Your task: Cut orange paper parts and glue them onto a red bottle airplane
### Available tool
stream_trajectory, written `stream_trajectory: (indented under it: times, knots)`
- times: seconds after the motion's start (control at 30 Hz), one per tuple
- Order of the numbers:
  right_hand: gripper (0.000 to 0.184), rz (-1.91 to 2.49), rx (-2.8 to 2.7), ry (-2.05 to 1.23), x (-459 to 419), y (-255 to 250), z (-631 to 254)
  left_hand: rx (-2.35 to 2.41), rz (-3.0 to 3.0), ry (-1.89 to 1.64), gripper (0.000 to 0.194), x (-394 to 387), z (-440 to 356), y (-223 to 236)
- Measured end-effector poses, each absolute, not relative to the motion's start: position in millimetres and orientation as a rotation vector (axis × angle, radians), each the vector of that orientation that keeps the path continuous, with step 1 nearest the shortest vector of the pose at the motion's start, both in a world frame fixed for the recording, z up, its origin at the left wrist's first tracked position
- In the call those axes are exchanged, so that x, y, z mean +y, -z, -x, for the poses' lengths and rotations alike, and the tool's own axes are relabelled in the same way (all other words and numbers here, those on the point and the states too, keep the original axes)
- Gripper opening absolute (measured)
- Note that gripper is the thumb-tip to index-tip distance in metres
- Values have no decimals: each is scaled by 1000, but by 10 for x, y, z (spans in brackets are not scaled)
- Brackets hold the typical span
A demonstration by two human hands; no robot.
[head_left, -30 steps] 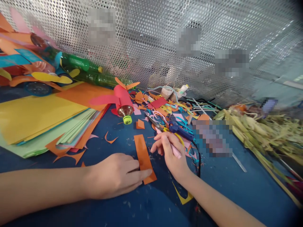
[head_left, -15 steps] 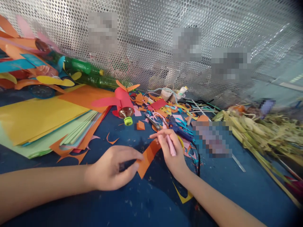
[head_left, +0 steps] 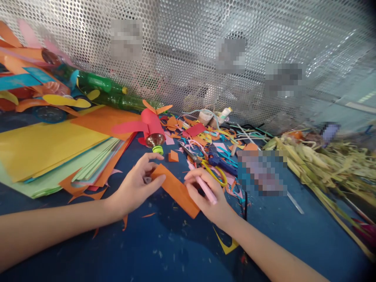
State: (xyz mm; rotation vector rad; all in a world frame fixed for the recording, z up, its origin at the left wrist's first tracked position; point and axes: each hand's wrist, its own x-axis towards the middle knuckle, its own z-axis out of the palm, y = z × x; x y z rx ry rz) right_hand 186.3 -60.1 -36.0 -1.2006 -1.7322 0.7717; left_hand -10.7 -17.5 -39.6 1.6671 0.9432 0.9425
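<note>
My left hand (head_left: 133, 188) pinches the upper left end of an orange paper strip (head_left: 178, 190), its thumb lying on top. The strip slants down to the right, above the blue table. In my right hand (head_left: 208, 197) is a pink pen (head_left: 205, 189), gripped between thumb and fingers with its front end pointing up and left. That hand is close by the strip's lower right end; whether it touches the paper I cannot tell. Just beyond the hands stands a bottle wrapped in red paper (head_left: 151, 123), with a green cap and orange paper pieces at its top.
Scissors with blue and yellow handles (head_left: 221, 162) lie beyond my right hand among paper scraps (head_left: 196, 131). Stacked coloured paper (head_left: 53, 149) is at left, green bottles (head_left: 100, 82) behind it. Dried husks (head_left: 317, 164) lie at right. A perforated metal panel (head_left: 182, 35) borders the back.
The orange strip has swung round, from sloping up to the right to sloping down to the right. My left hand has moved up; my right hand has come down slightly, still with the pen.
</note>
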Motion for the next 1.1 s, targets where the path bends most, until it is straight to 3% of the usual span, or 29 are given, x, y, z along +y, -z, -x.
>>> stream_trajectory:
  times: [0.2,0.4,0.57,0.63,0.8,1.03,1.1]
  knots:
    - [6,1213,-1641,-1108,-597,372,-1870,937,-1615,-860,27,-149,97,366]
    - [12,1214,-1669,-1017,-589,388,-1828,960,-1809,-718,24,-164,67,416]
    - [7,1299,-1716,-856,-566,422,-1816,1021,-2150,-847,16,-186,96,420]
    - [7,1339,-1711,-805,-557,441,-1817,933,-2364,-871,21,-210,123,423]
    - [6,1357,-1714,-788,-556,457,-1815,699,-2949,-548,42,-308,171,486]
    - [23,1270,-1538,-889,-574,448,-1821,833,-2985,-346,33,-407,154,442]
    - [18,1251,-1533,-875,-587,427,-1836,822,-2977,-319,32,-410,149,427]
